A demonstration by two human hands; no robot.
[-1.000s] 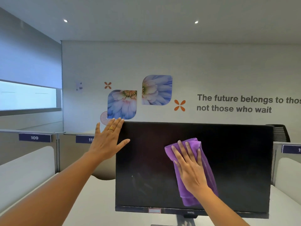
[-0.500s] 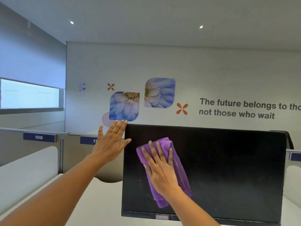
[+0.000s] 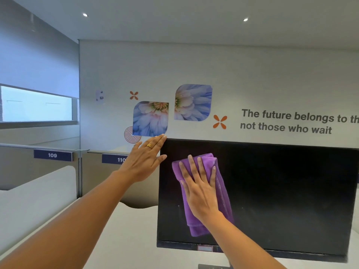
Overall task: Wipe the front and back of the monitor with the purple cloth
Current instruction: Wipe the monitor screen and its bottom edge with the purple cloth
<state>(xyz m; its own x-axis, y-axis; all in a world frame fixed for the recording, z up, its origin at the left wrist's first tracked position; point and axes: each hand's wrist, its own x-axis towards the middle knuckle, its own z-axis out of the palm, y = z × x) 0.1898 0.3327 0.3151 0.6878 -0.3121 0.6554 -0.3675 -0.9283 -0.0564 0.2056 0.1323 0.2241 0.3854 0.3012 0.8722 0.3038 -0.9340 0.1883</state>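
Purple cloth [image 3: 219, 193]: folded, pinned flat against the screen under the right hand [image 3: 202, 191], fingers spread open.
Left hand [image 3: 144, 162]: open, flat, bracing the monitor [image 3: 281, 191] at its 10 o'clock corner.
Change: cloth has swept from screen centre toward the 9 o'clock edge.
Meaning: front pass is reaching its left limit; lower screen and back likely remain unwiped.
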